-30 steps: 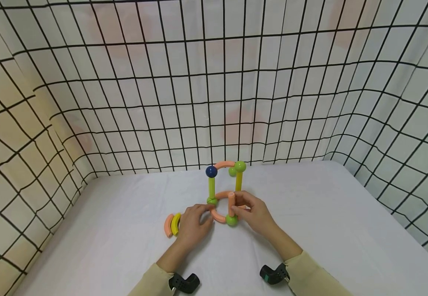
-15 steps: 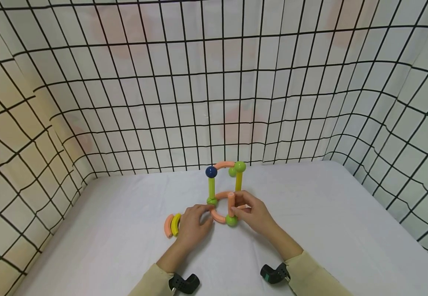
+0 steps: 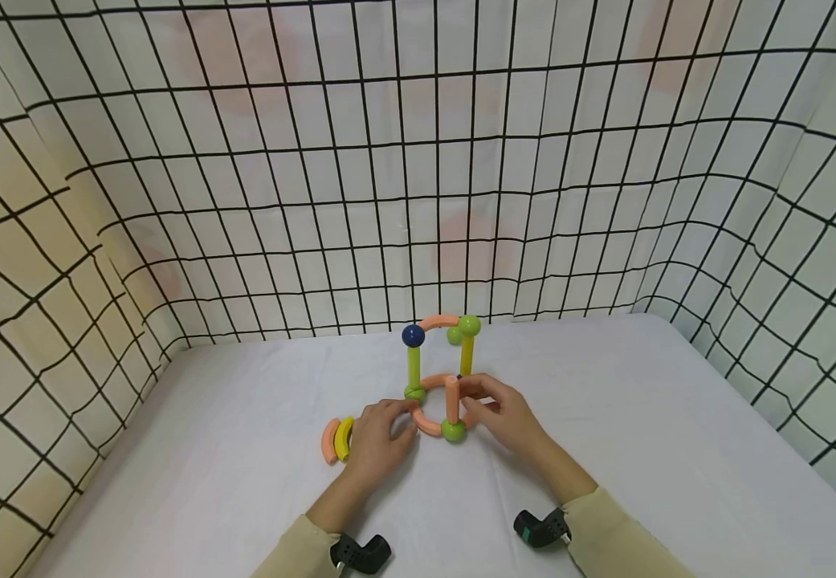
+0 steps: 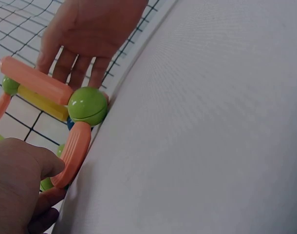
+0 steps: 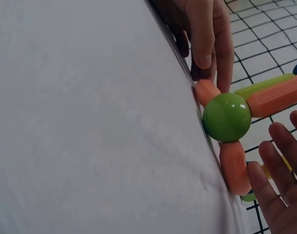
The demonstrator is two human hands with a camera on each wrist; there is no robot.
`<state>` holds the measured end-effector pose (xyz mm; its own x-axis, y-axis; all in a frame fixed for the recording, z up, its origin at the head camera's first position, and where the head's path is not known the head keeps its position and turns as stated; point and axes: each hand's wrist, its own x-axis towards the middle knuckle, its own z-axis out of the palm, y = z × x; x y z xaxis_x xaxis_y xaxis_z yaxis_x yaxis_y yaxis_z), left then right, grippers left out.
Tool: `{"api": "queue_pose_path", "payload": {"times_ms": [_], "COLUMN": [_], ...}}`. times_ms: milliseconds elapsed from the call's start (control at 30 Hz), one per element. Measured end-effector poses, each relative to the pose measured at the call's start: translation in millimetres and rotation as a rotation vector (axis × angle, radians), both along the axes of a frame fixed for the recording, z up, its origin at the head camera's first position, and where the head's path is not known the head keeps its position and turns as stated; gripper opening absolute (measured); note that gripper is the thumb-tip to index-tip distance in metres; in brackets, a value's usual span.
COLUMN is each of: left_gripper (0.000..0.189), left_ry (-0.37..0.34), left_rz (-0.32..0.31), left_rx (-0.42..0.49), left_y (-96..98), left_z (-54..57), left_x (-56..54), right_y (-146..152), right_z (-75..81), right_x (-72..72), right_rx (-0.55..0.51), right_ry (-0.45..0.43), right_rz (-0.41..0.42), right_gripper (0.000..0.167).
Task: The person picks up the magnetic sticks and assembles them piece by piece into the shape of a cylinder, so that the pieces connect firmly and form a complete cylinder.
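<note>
A frame of toy rods and balls stands on the white cloth. An orange rod (image 3: 452, 399) rises upright from the front green ball (image 3: 453, 431). My left hand (image 3: 377, 437) pinches the front-left curved orange rod (image 4: 73, 153), thumb on its face and fingers behind. Beside the upright rod, my right hand (image 3: 507, 417) has its fingers extended and apart from it, as the right wrist view shows. Behind, a light green rod (image 3: 413, 368) carries a dark blue ball (image 3: 413, 335), and a yellow rod (image 3: 466, 356) carries a green ball (image 3: 469, 325). A curved orange rod (image 3: 439, 321) joins these tops.
Left of my left hand, a curved orange piece (image 3: 329, 441) and a curved yellow piece (image 3: 343, 438) lie side by side on the white cloth (image 3: 208, 449). White walls with black grid lines (image 3: 432, 177) surround the table at the back and sides.
My right hand has let go of the upright orange rod and moved slightly right. That rod stays standing on its green ball. The left hand keeps its place.
</note>
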<state>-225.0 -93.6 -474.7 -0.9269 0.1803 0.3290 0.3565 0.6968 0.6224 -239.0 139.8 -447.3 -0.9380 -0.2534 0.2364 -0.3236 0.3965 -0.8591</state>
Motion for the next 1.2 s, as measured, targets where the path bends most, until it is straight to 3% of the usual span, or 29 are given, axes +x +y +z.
{"api": "queue_pose_path", "payload": {"times_ms": [400,567,867,1200], "left_gripper": [0.032,0.031,0.034,0.038], "left_ry": [-0.011,-0.011,-0.049,-0.057], "left_rz": [-0.01,-0.001,0.013,0.016], "left_rx": [0.013,0.011,0.005,0.003], "left_y": [0.3,0.9,-0.1,1.3], "left_z": [1.4,2.4,2.4,4.0], "left_x": [0.7,0.7,1.0,1.0], "right_y": [13.3,17.5,30.3,24.0], "right_z": [-9.8,-11.4,-9.0,-3.6], "right_x": [-12.9,-21.8,-62.6,-103.5], "right_rx": [0.101,0.165,0.192,0.25], "right_ry": [-0.041,-0.045,-0.119,-0.176], "right_rz": [-0.202,-0.209,-0.238,-0.216], "right_gripper": [0.019,0.02,0.026,0.035]}}
